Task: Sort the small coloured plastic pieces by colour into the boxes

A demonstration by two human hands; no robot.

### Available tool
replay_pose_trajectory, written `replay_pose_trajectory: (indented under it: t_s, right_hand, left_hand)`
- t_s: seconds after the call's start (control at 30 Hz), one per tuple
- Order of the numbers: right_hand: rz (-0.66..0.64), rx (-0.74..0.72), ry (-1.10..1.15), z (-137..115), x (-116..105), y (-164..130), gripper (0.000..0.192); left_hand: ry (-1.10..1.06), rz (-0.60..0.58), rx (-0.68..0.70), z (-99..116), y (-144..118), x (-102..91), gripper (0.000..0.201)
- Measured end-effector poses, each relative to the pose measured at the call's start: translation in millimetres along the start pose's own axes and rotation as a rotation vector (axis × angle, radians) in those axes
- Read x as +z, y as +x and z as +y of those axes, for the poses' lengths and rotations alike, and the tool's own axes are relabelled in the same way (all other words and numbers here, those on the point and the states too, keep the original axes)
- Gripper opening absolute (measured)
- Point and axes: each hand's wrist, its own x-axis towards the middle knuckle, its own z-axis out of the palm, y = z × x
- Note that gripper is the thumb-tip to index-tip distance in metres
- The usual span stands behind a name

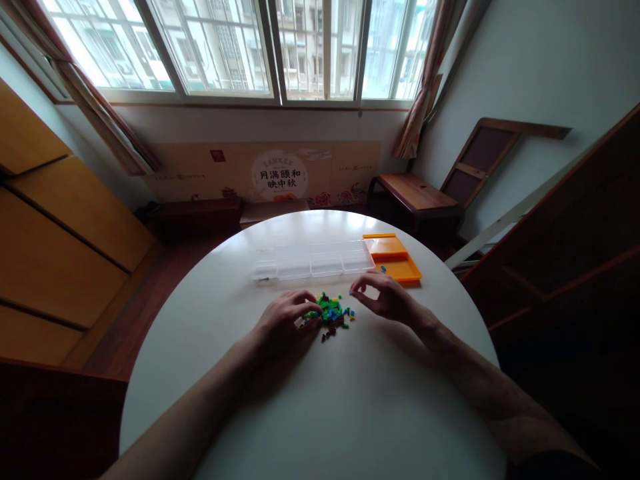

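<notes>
A small heap of tiny coloured bricks [333,311], mostly green with blue, yellow and dark pieces, lies on the round white table [320,400]. My left hand [287,320] rests palm down at the heap's left edge, fingertips touching the bricks. My right hand [383,297] hovers just right of the heap, thumb and forefinger pinched together; whether a brick sits between them cannot be made out. Behind the heap stands a clear plastic organiser box [313,260] with several compartments, and beside it an orange tray [393,260].
A single blue piece [383,269] lies by the orange tray. Past the table's far edge are a wooden bench [417,197], a leaning board, a printed panel under the windows and wooden cabinets on the left.
</notes>
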Motion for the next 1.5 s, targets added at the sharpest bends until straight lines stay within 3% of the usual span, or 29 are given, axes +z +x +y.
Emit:
replay_pose_trajectory:
  t_s: [0.17, 0.27, 0.4, 0.6, 0.9, 1.03, 1.13, 1.3, 1.5]
  right_hand:
    - [0.289, 0.226, -0.212, 37, -24, -2, 0.013]
    - [0.332, 0.330, -0.311, 59, -35, -6, 0.006]
    - [0.310, 0.375, -0.361, 73, -38, -10, 0.013]
    - [0.251, 0.205, -0.239, 50, -21, -4, 0.009]
    - [-0.089, -0.146, -0.035, -9, 16, 1, 0.011]
    - [-0.162, -0.233, -0.165, -9, 27, 3, 0.024]
    - [-0.163, -0.288, -0.219, -4, 32, 3, 0.021]
    - [-0.148, -0.294, -0.184, -2, 35, 4, 0.011]
    - [-0.155, -0.302, -0.131, -6, 34, 5, 0.015]
  left_hand:
    - [0.019, -0.020, -0.005, -1, 0, 0.7, 0.009]
    - [0.020, -0.029, -0.009, -1, 0, -0.3, 0.009]
    - [0.021, -0.030, -0.011, -2, 0, -1.6, 0.009]
    - [0.006, -0.018, -0.001, -2, -2, 0.4, 0.010]
    - [-0.034, -0.017, -0.006, 2, 1, -2.0, 0.013]
    - [-0.012, -0.010, -0.013, 2, 1, -0.9, 0.020]
    - [-0.007, -0.010, -0.004, 1, 0, 0.7, 0.022]
    - [0.003, -0.021, -0.002, 0, -1, 0.7, 0.022]
    - [-0.004, -0.017, 0.030, 0, 0, 0.3, 0.015]
